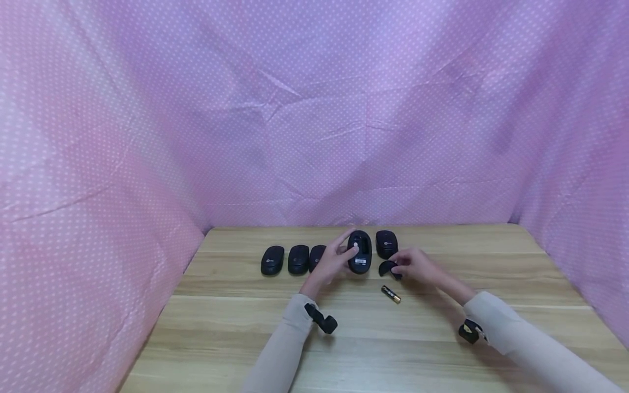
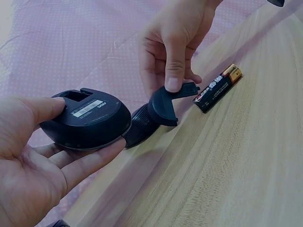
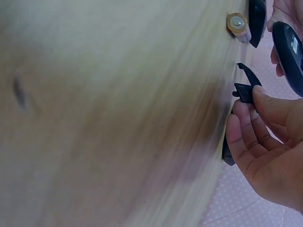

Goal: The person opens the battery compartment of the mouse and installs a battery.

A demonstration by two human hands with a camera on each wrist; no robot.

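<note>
My left hand [image 1: 336,261] holds a black computer mouse [image 1: 360,262] with its underside turned up, thumb on top and fingers beneath. In the left wrist view the mouse [image 2: 85,120] shows an uncovered battery slot and a white label. Between thumb and fingers, my right hand [image 1: 416,265] pinches a black battery cover [image 2: 163,108], curved with a projecting tab. In the right wrist view the same cover [image 3: 246,90] is seen edge-on, slightly above the tabletop. A black and gold battery [image 1: 391,294] lies on the table just below the right hand.
Left of the held mouse, black mice [image 1: 272,260] lie in a row on the wooden table [image 1: 221,327], one partly behind my left hand. Another mouse [image 1: 386,244] sits beyond the right hand. A pink dotted cloth [image 1: 314,136] hangs behind and along the sides.
</note>
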